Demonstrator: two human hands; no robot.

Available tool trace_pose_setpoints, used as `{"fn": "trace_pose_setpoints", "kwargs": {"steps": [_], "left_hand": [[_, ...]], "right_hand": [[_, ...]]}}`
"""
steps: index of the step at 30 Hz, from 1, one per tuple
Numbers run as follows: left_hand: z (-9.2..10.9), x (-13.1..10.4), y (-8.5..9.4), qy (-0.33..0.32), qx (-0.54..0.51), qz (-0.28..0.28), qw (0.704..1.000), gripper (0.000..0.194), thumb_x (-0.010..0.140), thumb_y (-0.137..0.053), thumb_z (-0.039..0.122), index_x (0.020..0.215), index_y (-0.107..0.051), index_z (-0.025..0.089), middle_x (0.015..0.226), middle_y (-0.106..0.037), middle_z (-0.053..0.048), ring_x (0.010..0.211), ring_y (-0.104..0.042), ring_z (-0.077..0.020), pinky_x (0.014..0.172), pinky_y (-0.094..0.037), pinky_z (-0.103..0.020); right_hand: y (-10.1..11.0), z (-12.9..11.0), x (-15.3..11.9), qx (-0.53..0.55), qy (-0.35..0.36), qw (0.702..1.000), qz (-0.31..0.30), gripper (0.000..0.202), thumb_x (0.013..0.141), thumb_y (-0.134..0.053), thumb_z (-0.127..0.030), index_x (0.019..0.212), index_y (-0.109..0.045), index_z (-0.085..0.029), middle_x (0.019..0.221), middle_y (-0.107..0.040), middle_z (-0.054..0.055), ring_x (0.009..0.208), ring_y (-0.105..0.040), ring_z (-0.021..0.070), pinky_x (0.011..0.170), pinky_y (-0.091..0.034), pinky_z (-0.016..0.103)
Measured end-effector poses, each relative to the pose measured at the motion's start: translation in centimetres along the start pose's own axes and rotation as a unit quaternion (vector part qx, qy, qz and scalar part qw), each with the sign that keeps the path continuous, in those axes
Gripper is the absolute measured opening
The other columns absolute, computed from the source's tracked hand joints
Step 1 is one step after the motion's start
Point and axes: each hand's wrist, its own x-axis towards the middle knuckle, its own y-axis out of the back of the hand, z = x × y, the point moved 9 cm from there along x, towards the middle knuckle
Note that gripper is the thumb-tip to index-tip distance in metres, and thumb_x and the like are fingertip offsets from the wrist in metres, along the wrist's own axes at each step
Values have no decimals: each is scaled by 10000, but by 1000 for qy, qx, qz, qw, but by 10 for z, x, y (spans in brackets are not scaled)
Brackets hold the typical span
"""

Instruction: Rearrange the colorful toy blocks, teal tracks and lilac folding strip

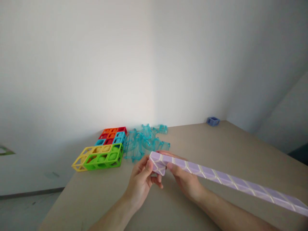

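Observation:
A long lilac segmented stick [211, 174] with pale joint lines stretches from the middle of the view to the right edge. Its left end is bent down into a short, angled part. My left hand [142, 177] grips that bent end, thumb on the near face, with some fingers curled below it. Just to the right, my right hand [186, 181] holds the straight part close to the bend, thumb in front and fingers behind. The stick is held above the table, passing over my right forearm's far side.
On the brown table [192, 141], colourful open-frame cubes [103, 157] stand at the left, beside a pile of clear teal plastic pieces [141, 141]. A blue frame cube [213, 121] lies at the back right. White walls rise behind.

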Motion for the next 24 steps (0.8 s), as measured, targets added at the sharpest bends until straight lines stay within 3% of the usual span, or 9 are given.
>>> {"fn": "trace_pose_setpoints", "kwargs": {"steps": [3,6,13,17,20,24], "left_hand": [[-3,-2,-1,18,-49,-10,999,239,828,-641,384,880,-649,150,589,-556,8,474,-495,-87,433,-547,-261],[-5,-5,-7,39,-83,-26,995,250,806,-660,398,860,-654,154,593,-554,6,444,-454,-73,406,-545,-268],[3,-8,-3,5,-51,64,997,330,764,-681,464,797,-633,139,598,-590,2,400,-384,-59,350,-520,-270],[-1,-3,5,-9,5,81,997,365,790,-647,497,725,-595,141,483,-492,52,348,-367,-45,389,-534,-281],[-5,1,9,-6,47,79,996,336,839,-598,481,816,-608,146,537,-518,45,399,-452,-58,458,-548,-276],[-1,0,2,-17,50,41,998,305,849,-604,442,968,-598,161,669,-573,17,515,-532,-80,522,-556,-266]], "right_hand": [[2,-4,1,24,25,999,16,380,845,-601,-370,1174,-628,-180,825,-701,67,756,-632,239,753,-488,410],[7,-6,3,23,36,999,31,346,818,-635,-378,1087,-675,-165,883,-709,79,838,-639,252,853,-460,426],[5,-5,1,-34,21,998,42,362,833,-633,-411,1093,-687,-165,972,-700,92,934,-625,268,916,-445,436],[7,-15,-3,-78,38,992,89,306,822,-654,-394,1046,-711,-194,971,-708,88,923,-632,271,909,-450,427],[9,-24,-5,-112,62,985,120,284,791,-685,-389,1003,-727,-205,974,-695,86,910,-630,274,858,-471,413],[15,-16,-5,-70,59,987,130,265,829,-645,-370,1032,-714,-213,969,-698,74,921,-621,260,883,-466,419]]}}
